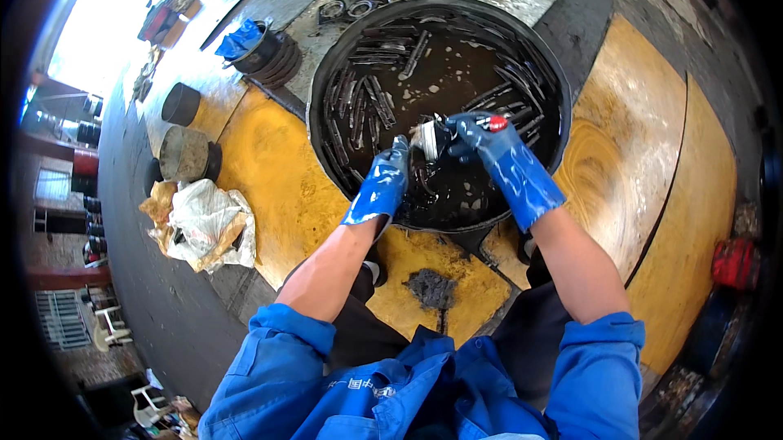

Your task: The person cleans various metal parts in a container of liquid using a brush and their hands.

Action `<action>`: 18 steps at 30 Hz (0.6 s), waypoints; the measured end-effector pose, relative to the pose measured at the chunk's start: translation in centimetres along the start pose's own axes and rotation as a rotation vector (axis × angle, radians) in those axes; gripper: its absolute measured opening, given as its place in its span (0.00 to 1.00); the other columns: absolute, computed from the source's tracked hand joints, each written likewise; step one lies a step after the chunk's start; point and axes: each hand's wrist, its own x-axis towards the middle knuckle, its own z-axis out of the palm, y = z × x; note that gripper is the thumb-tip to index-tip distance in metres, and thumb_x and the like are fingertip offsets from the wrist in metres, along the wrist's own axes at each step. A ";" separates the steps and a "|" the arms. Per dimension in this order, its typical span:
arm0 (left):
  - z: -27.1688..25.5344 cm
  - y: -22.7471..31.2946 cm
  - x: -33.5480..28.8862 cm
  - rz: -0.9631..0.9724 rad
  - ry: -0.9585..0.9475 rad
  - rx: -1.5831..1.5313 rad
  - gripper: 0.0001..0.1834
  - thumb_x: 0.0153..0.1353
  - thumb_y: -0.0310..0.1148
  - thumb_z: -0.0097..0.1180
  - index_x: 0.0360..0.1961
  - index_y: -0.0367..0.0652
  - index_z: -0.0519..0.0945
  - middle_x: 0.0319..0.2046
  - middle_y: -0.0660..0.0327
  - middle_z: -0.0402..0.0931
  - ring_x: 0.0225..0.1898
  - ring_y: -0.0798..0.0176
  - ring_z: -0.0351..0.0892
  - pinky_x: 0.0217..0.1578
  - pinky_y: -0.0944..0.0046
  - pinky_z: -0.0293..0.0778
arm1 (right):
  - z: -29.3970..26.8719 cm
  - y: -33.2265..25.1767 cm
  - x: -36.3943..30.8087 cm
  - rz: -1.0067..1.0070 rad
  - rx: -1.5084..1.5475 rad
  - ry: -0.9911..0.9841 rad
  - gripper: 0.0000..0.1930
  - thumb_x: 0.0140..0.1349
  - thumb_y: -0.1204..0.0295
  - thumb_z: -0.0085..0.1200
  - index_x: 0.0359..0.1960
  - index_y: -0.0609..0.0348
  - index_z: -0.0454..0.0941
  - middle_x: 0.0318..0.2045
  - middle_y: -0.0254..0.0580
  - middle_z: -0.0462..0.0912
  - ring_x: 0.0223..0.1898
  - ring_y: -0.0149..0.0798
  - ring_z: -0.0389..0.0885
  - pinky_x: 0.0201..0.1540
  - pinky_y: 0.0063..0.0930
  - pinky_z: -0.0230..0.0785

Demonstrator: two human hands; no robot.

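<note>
A round black tub [563,89] with dark liquid stands in front of me. Dark, wet strip-like pieces [379,101] lie in it in groups along its left, upper and right sides. My right hand [489,142], in a wet blue glove, is closed around a flat paintbrush [431,140] with a silvery band and a red-ended handle. The brush's bristles point left, toward my other hand. My left hand [387,175], gloved the same way, is closed over the tub's near left part. What its fingers hold is unclear; a dark curved piece shows beside them.
Black ring-shaped parts [363,8] sit beyond the tub. At the left stand a dark bucket with blue plastic [265,53], a round can [181,153] and a crumpled plastic bag [212,224]. Grey sludge [431,287] lies on the yellow floor board between my feet.
</note>
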 end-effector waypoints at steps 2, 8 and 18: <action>-0.8 1.1 -1.0 -0.001 -0.009 -0.004 0.34 0.75 0.60 0.40 0.46 0.37 0.84 0.28 0.61 0.80 0.30 0.64 0.72 0.37 0.58 0.72 | -0.8 -0.3 0.6 -0.017 0.068 0.061 0.14 0.71 0.67 0.56 0.53 0.61 0.82 0.41 0.42 0.88 0.33 0.35 0.87 0.34 0.27 0.81; -1.8 1.4 0.0 -0.161 0.069 -0.100 0.34 0.74 0.61 0.43 0.47 0.38 0.85 0.34 0.59 0.84 0.32 0.63 0.74 0.39 0.58 0.73 | -4.3 1.0 1.2 0.067 0.124 0.160 0.12 0.72 0.67 0.56 0.51 0.57 0.83 0.41 0.41 0.88 0.33 0.35 0.88 0.34 0.29 0.82; -3.7 -0.3 4.4 -0.166 0.115 -0.704 0.30 0.72 0.59 0.48 0.48 0.41 0.84 0.33 0.59 0.84 0.31 0.59 0.79 0.36 0.56 0.76 | -3.2 2.9 -0.5 0.204 0.085 0.202 0.12 0.72 0.65 0.55 0.52 0.54 0.83 0.40 0.40 0.88 0.32 0.37 0.88 0.31 0.31 0.81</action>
